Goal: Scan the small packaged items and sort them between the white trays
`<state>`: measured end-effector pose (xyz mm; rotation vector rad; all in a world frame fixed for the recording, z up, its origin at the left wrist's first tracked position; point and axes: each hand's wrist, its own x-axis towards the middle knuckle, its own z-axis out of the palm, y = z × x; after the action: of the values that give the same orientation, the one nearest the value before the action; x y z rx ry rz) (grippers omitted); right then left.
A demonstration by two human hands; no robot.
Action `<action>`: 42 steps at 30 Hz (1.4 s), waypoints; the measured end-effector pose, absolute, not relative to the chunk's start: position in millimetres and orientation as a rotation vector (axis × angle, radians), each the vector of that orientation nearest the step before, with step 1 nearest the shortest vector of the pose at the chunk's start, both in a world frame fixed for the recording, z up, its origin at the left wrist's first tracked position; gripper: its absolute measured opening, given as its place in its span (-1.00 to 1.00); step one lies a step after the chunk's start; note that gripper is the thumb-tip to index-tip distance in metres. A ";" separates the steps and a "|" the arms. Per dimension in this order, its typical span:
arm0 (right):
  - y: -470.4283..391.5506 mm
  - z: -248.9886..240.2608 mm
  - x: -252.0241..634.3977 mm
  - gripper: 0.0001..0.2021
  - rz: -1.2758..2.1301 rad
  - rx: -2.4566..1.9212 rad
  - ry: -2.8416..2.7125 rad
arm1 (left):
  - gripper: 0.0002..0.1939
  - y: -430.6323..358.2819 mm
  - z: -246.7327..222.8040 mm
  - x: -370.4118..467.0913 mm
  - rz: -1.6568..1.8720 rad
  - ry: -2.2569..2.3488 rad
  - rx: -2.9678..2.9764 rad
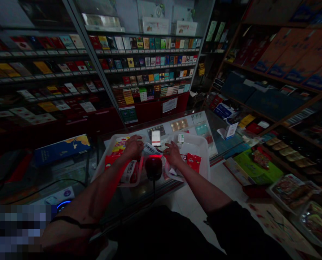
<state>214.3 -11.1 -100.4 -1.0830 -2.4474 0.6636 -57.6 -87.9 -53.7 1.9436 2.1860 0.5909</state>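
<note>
1 translucent tray (103, 159) on the glass counter (220, 142) is holding red, yellow and white packets (111, 159), and my left hand (134, 147) is curving over its right side, though I cannot tell whether the fingers are pinching anything. Between my hands a white pouch (150, 148) with dark lettering is slanting just beyond the red-lit scanner (153, 169), while a bright phone (156, 137) is lying farther back. My right hand (173, 153) is bending its partly spread fingers by the pouch's right end, whether gripping I cannot tell, at a 2nd tray (205, 144) that is holding a red packet (194, 163) and a small white box (181, 138).
</note>
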 end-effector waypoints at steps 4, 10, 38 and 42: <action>-23.7 -95.3 208.5 -0.85 0.620 -1.108 -2.481 | -0.77 -88.2 -43.6 -54.0 0.579 2.233 1.918; -28.4 -99.7 204.5 -0.85 0.609 -1.142 -2.544 | -0.79 -89.1 -29.8 -49.8 0.590 2.238 1.927; -3.8 -96.9 217.2 -0.89 0.730 -0.994 -2.381 | -0.65 -100.2 -51.0 -56.6 0.729 1.954 1.889; -4.8 -92.9 205.8 -0.92 0.703 -0.939 -2.434 | -0.62 -107.0 -40.4 -69.0 0.702 1.954 1.950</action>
<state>205.8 -4.8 -92.9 -0.9388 -2.4341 0.7032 -69.0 -107.0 -40.4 1.9496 1.9541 0.7022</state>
